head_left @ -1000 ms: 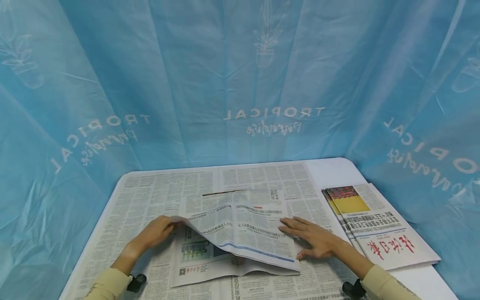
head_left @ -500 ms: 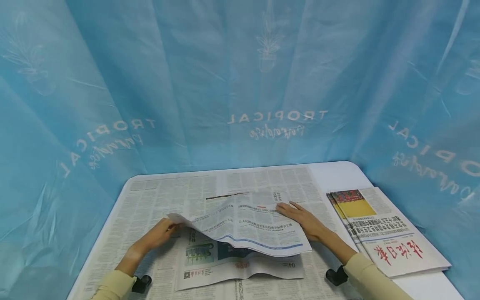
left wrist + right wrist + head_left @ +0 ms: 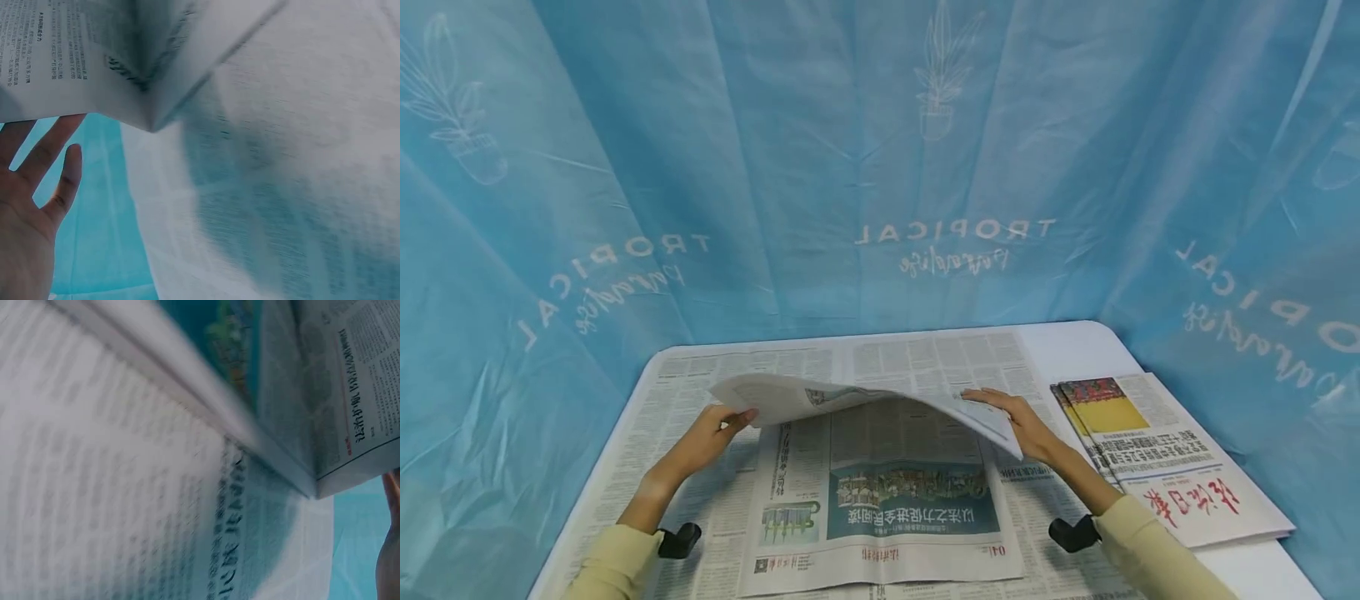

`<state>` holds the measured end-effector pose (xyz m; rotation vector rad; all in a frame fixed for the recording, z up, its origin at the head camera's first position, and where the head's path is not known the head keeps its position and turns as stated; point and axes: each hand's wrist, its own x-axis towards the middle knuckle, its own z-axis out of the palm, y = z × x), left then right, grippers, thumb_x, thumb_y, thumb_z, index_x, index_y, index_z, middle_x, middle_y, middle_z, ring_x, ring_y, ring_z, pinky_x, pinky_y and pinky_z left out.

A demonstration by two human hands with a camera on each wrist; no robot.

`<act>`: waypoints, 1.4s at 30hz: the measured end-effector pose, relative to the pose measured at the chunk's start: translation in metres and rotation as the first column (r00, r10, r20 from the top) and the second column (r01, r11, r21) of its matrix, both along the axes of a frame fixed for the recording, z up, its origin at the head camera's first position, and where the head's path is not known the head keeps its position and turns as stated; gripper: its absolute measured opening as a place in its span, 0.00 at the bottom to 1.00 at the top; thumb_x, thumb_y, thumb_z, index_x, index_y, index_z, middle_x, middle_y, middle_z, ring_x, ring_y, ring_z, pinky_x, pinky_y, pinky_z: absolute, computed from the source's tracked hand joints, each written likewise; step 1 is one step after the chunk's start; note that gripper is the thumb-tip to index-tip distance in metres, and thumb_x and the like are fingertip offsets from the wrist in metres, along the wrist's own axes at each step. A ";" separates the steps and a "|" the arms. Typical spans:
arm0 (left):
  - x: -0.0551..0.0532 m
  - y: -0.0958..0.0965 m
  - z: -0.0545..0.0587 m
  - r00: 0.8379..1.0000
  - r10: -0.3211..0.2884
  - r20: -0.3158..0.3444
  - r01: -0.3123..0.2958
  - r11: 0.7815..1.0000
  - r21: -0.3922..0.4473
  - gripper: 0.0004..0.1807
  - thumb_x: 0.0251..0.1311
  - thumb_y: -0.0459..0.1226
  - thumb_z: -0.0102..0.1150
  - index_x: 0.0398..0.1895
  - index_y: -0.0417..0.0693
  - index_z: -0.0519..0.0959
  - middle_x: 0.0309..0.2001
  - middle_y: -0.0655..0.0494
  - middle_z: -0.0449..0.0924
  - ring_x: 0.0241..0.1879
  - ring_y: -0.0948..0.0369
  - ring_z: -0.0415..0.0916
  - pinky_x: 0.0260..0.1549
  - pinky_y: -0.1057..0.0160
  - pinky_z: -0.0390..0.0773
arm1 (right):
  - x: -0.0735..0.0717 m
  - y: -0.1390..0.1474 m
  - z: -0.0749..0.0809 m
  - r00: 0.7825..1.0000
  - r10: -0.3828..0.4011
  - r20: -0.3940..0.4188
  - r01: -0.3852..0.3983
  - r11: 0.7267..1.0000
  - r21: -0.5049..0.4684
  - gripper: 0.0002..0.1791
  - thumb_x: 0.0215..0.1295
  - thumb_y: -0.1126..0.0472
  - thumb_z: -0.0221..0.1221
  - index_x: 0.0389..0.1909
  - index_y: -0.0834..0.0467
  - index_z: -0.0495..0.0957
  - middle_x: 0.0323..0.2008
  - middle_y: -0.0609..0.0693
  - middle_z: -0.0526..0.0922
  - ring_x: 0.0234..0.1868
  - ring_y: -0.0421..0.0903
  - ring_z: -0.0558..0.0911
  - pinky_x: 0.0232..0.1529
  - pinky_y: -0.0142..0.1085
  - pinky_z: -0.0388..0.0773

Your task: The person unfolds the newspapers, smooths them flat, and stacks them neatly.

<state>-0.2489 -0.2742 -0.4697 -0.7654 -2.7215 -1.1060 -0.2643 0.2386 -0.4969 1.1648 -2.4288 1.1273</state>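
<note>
A folded newspaper [image 3: 880, 567] lies on the spread newspaper sheets that cover the table. Its upper part, the raised page [image 3: 805, 396], arches up between both hands and hides part of the sheets behind. At the page's left edge, my left hand [image 3: 711, 433] holds it with the thumb on the near side and fingers behind. The left wrist view shows those fingers [image 3: 56, 140] passing behind the page edge. My right hand [image 3: 1018, 425] is at the page's right end, fingers along its far side. Its thumb is hidden, and only a sliver of that hand shows in the right wrist view.
Overlapping folded newspapers [image 3: 1187, 467] lie at the table's right, the top one with a red-and-yellow picture. A bare white strip of table [image 3: 1063, 350] shows at the back right. Blue printed curtains [image 3: 880, 167] surround the far edge and both sides.
The top page has risen and tipped away from me, uncovering the printed page beneath with its dark picture. Both hands have moved with its edges; the right was resting on top earlier.
</note>
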 end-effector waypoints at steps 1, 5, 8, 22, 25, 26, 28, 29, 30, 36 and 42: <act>-0.001 0.000 0.003 1.000 0.012 0.004 -0.012 1.000 0.014 0.11 0.72 0.36 0.50 0.48 0.44 0.82 0.46 0.48 0.84 0.44 0.51 0.82 0.41 0.51 0.79 | 0.002 -0.004 0.005 0.999 -0.025 0.026 0.026 0.999 -0.021 0.21 0.78 0.61 0.43 0.51 0.74 0.77 0.48 0.68 0.82 0.50 0.64 0.81 0.54 0.61 0.72; -0.004 0.001 0.011 0.999 0.049 0.005 -0.049 0.998 0.048 0.11 0.72 0.34 0.50 0.44 0.41 0.83 0.42 0.49 0.85 0.40 0.56 0.82 0.37 0.58 0.77 | 0.007 -0.013 0.009 0.973 -0.171 0.157 0.185 0.980 -0.079 0.14 0.73 0.73 0.45 0.43 0.72 0.80 0.42 0.66 0.85 0.44 0.51 0.85 0.48 0.48 0.80; -0.007 0.005 0.011 0.996 0.085 0.003 -0.085 0.992 0.090 0.11 0.72 0.33 0.49 0.44 0.39 0.82 0.41 0.47 0.85 0.38 0.56 0.81 0.36 0.58 0.76 | -0.006 -0.009 -0.003 0.966 -0.164 0.200 0.200 0.964 -0.173 0.15 0.74 0.72 0.45 0.48 0.69 0.80 0.47 0.65 0.84 0.50 0.40 0.83 0.50 0.41 0.80; -0.050 0.030 -0.013 0.978 0.158 0.135 -0.179 0.971 0.160 0.16 0.68 0.42 0.58 0.44 0.35 0.83 0.30 0.45 0.84 0.28 0.66 0.75 0.31 0.62 0.73 | -0.035 -0.022 0.014 0.905 -0.201 0.376 0.316 0.908 -0.276 0.17 0.74 0.67 0.49 0.59 0.73 0.71 0.48 0.73 0.80 0.47 0.65 0.83 0.47 0.53 0.79; -0.050 0.029 -0.020 0.970 0.152 0.192 -0.176 0.977 0.118 0.18 0.68 0.42 0.58 0.43 0.31 0.83 0.20 0.52 0.78 0.18 0.69 0.63 0.22 0.66 0.65 | -0.041 -0.021 -0.008 0.881 -0.247 0.404 0.347 0.917 -0.195 0.19 0.72 0.65 0.54 0.58 0.73 0.72 0.48 0.71 0.81 0.47 0.64 0.83 0.47 0.51 0.80; -0.050 0.028 -0.021 0.966 0.153 0.206 -0.179 0.977 0.115 0.19 0.68 0.42 0.58 0.42 0.30 0.83 0.15 0.56 0.73 0.16 0.69 0.56 0.20 0.66 0.61 | -0.041 -0.021 -0.014 0.874 -0.273 0.402 0.361 0.918 -0.162 0.18 0.72 0.65 0.55 0.56 0.74 0.73 0.47 0.70 0.82 0.46 0.63 0.84 0.45 0.49 0.80; -0.047 0.027 -0.022 0.960 0.164 0.226 -0.193 0.974 0.116 0.20 0.68 0.42 0.57 0.39 0.29 0.83 0.10 0.62 0.59 0.13 0.68 0.44 0.17 0.67 0.53 | -0.040 -0.022 -0.022 0.863 -0.319 0.393 0.390 0.914 -0.114 0.18 0.71 0.64 0.56 0.54 0.74 0.76 0.45 0.69 0.84 0.41 0.58 0.85 0.40 0.41 0.80; -0.046 0.026 -0.021 0.960 0.164 0.226 -0.194 0.974 0.118 0.20 0.68 0.42 0.57 0.38 0.29 0.83 0.10 0.64 0.57 0.13 0.68 0.44 0.17 0.67 0.52 | -0.040 -0.022 -0.025 0.859 -0.330 0.391 0.399 0.911 -0.107 0.17 0.71 0.64 0.56 0.53 0.74 0.76 0.44 0.68 0.84 0.39 0.56 0.85 0.38 0.38 0.78; -0.045 0.026 -0.021 0.961 0.165 0.223 -0.194 0.974 0.115 0.20 0.68 0.43 0.57 0.37 0.29 0.83 0.09 0.66 0.56 0.13 0.68 0.43 0.16 0.68 0.52 | -0.039 -0.023 -0.027 0.859 -0.340 0.383 0.406 0.908 -0.104 0.17 0.71 0.65 0.56 0.52 0.74 0.77 0.43 0.68 0.84 0.37 0.54 0.85 0.35 0.35 0.77; -0.041 0.025 -0.015 0.962 0.165 0.220 -0.185 0.980 0.073 0.20 0.67 0.44 0.58 0.32 0.32 0.84 0.08 0.66 0.51 0.12 0.68 0.42 0.14 0.68 0.51 | -0.035 -0.023 -0.032 0.856 -0.358 0.374 0.431 0.893 -0.132 0.16 0.71 0.64 0.56 0.49 0.74 0.79 0.39 0.66 0.86 0.33 0.49 0.85 0.31 0.31 0.75; -0.037 0.025 -0.016 0.966 0.137 0.221 -0.147 0.989 0.028 0.18 0.67 0.42 0.59 0.34 0.32 0.84 0.13 0.60 0.69 0.11 0.70 0.49 0.14 0.68 0.55 | -0.027 -0.019 -0.034 0.833 -0.341 0.436 0.430 0.894 -0.123 0.17 0.71 0.61 0.56 0.46 0.74 0.80 0.33 0.64 0.86 0.28 0.46 0.84 0.27 0.34 0.78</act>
